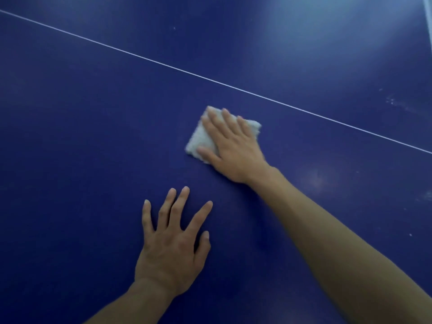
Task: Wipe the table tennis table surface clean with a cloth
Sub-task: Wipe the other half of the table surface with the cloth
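Observation:
The dark blue table tennis table (81, 136) fills the whole view. A small folded white cloth (198, 140) lies flat on it near the middle. My right hand (230, 146) presses down on the cloth with straight, slightly spread fingers and covers most of it. My left hand (174, 244) rests flat on the bare table surface in front of the cloth, fingers spread, holding nothing.
A thin white centre line (163, 64) runs diagonally across the table from upper left to right, just beyond the cloth. Pale smudges (397, 102) mark the surface at the right. A white edge line (427, 10) shows at the top right corner.

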